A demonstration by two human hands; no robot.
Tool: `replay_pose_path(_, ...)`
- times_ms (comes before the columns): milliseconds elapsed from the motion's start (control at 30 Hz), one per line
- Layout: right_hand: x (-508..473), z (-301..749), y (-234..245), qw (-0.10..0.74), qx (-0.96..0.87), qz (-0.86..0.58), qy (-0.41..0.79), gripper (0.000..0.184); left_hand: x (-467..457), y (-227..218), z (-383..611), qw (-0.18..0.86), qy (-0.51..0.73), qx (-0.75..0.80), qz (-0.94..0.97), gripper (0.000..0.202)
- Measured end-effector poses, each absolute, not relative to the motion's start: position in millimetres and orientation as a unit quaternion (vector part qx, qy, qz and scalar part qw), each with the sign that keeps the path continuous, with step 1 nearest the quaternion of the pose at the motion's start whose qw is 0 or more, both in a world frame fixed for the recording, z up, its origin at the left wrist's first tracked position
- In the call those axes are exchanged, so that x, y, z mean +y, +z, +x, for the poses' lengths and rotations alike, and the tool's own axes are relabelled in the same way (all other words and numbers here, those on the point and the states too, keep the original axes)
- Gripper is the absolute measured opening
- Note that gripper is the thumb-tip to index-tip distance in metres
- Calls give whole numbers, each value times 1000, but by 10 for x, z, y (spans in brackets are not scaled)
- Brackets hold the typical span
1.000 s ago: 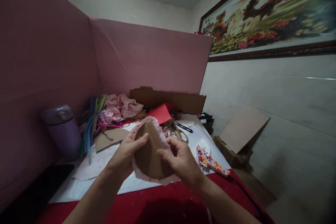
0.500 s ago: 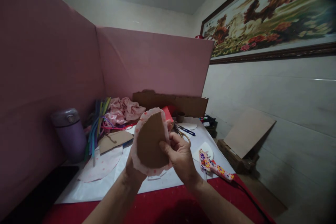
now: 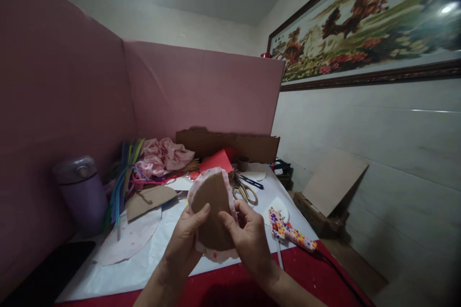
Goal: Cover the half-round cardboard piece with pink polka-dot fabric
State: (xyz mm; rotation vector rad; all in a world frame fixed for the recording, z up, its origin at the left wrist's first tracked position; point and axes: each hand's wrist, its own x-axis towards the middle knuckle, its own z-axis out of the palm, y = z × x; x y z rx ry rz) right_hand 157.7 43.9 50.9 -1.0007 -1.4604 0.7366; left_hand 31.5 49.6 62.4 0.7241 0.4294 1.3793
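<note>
"Since your left hand brought its thumb onto the cardboard piece, what's different?"

"You've clamped it between both hands: left on its left edge, right hand pinching the opposite edge, likely steadier. Your glue gun lies right of that hand."

One left hand, one right hand and one held cardboard piece are counted. One glue gun, one pair of scissors, one dark blue tool, one purple bottle and one framed picture are seen.
</note>
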Motion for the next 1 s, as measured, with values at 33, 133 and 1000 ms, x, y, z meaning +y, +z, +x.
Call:
replay_pose_path(33,445,1609,500,564,-637,-428,306,24,494,620,315,691,615,197,326,31)
replay_pose_path(133,470,1736,542,556,-669,-442,218,21,479,617,321,692,611,207,322,33)
replay_pose_path(1000,587,1812,843,540,-740,-399,-46,24,456,576,365,804,511,154,264,45)
